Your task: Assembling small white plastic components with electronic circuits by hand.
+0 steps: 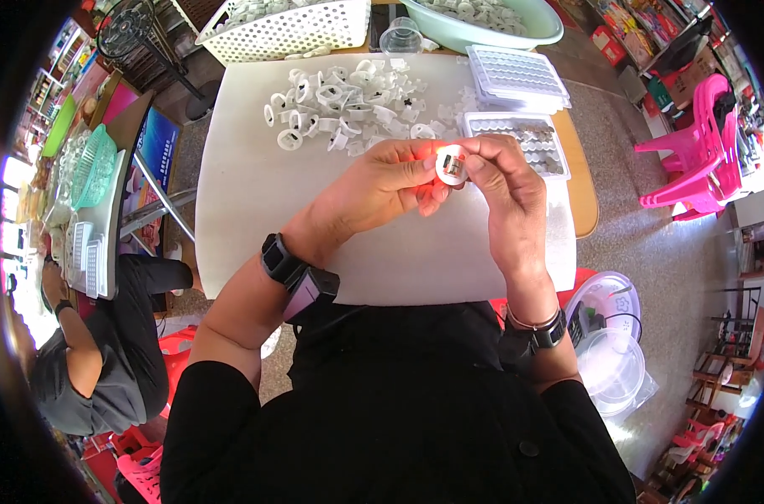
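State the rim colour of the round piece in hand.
The round piece is white around its rim; see head view.

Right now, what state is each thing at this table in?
Round white piece: held, red glow around it
Left hand: closed on the piece
Right hand: closed on the piece
White parts: loosely heaped
Near tray: partly filled
Far trays: stacked
Perforated basket: holding pieces
Green basin: holding pieces
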Motion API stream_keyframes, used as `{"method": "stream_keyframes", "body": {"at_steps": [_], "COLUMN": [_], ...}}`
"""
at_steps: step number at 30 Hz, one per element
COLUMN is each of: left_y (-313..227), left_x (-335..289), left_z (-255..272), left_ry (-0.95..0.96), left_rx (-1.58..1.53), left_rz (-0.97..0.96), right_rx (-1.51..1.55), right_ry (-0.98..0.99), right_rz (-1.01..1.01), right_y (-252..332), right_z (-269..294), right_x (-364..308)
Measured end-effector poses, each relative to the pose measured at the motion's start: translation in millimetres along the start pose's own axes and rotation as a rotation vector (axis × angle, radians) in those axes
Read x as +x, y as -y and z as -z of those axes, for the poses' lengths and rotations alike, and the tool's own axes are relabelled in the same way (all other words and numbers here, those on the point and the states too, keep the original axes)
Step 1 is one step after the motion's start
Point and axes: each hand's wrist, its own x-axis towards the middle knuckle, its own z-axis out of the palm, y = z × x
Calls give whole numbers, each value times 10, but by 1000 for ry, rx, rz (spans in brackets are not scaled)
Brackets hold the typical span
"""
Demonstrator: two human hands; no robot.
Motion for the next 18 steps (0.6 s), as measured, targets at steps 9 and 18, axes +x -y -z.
{"method": "stream_keyframes", "body": {"at_steps": [9,18], "left_y": [-2,-14], "left_x": [-30,-8], "left_z": [35,-33], "left_ry": [-26,-117], "left_rx": [24,133], "left_rz": [32,59], "right_rx": [-138,25], "right_ry": [-9,-52], "right_rz": [59,-43], "right_y": [-87,-175], "right_z": [-51,-17], "right_x": [-54,-103]}}
